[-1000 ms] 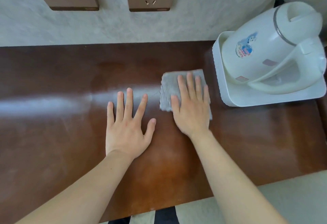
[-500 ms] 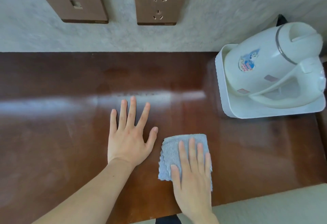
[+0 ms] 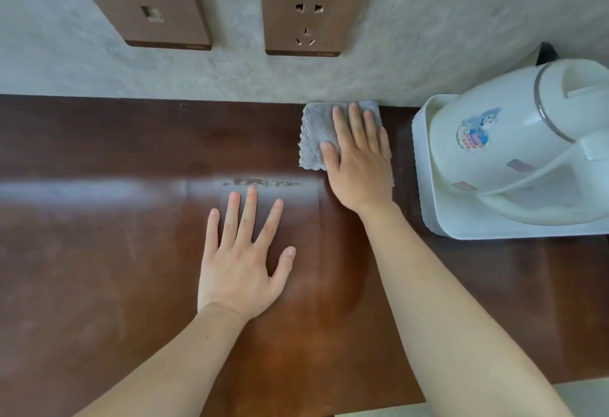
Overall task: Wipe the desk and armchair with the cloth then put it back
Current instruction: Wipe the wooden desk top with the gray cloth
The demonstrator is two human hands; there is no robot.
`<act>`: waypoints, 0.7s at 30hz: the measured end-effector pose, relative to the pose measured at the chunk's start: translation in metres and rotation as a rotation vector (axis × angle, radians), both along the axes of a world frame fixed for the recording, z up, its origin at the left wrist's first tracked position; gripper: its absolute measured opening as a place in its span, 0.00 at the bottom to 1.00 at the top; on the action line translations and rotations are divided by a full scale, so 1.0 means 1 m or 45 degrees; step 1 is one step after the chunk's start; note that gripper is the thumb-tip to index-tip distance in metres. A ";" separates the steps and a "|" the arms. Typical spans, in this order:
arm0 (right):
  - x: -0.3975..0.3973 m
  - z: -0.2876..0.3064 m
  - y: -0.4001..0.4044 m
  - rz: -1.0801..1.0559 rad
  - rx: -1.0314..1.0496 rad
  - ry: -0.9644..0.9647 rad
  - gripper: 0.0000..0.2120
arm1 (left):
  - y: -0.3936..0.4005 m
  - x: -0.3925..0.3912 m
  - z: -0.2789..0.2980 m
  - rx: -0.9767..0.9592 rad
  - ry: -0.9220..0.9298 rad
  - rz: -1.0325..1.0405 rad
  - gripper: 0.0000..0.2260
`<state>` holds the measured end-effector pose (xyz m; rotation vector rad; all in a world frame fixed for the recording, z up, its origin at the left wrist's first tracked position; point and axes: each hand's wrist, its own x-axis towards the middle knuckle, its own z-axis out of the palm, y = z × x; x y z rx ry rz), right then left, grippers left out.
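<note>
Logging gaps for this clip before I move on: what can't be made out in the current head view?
- Armchair: nowhere in the head view.
- Cloth: right half hidden under the right hand.
- Kettle: spout side cut off by the right edge; sticker text too small to read.
- Tray: far corner hidden behind the kettle.
- Desk: left part cut off by the frame; glare beyond the left hand masks the surface.
- Where the cloth belongs: not shown.

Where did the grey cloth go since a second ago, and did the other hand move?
The right hand pulled the grey cloth toward the desk's near edge, then pushed it away to the wall, pressing flat on it throughout. The left hand stayed flat on the desk, and the white kettle stayed on its tray.
</note>
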<state>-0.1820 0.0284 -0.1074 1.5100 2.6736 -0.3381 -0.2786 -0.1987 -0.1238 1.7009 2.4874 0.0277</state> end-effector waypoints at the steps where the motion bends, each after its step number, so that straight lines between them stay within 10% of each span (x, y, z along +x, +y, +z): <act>1: 0.008 0.000 0.003 -0.018 0.009 0.009 0.28 | 0.000 0.000 0.000 -0.002 0.002 0.002 0.31; 21: 0.133 0.006 -0.260 -0.134 -0.087 -0.087 0.28 | 0.002 0.002 0.005 -0.006 -0.008 0.005 0.32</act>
